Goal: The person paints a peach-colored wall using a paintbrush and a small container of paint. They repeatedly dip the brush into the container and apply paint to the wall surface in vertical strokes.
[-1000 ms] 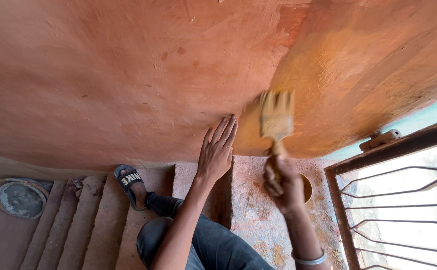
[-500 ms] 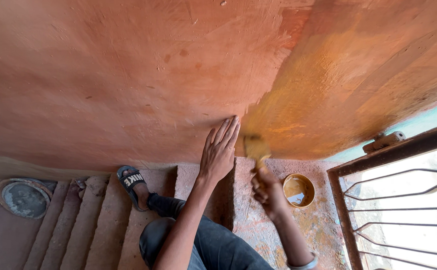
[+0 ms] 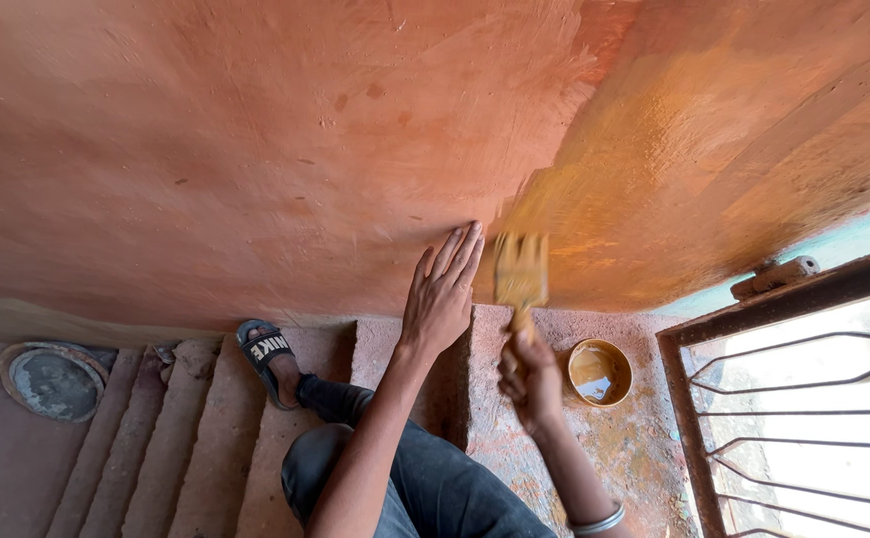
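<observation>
My left hand (image 3: 442, 296) lies flat with fingers spread against the reddish plastered wall (image 3: 255, 149), low down near the step. My right hand (image 3: 531, 377) grips the handle of a wide paintbrush (image 3: 520, 269), its yellow-loaded bristles pressed on the wall just right of my left fingertips. A wet ochre-yellow painted patch (image 3: 674, 139) covers the wall to the right of the brush. A small round bowl of yellow paint (image 3: 599, 372) sits on the ledge right of my right hand.
My leg in dark trousers (image 3: 425, 478) and a foot in a black sandal (image 3: 265, 354) rest on the steps (image 3: 156, 438). A round metal lid (image 3: 53, 381) lies at far left. A metal window grille (image 3: 803, 399) stands at the right.
The brush dropped from higher on the wall to near the ledge, then rose a little. My left hand stayed flat on the wall.
</observation>
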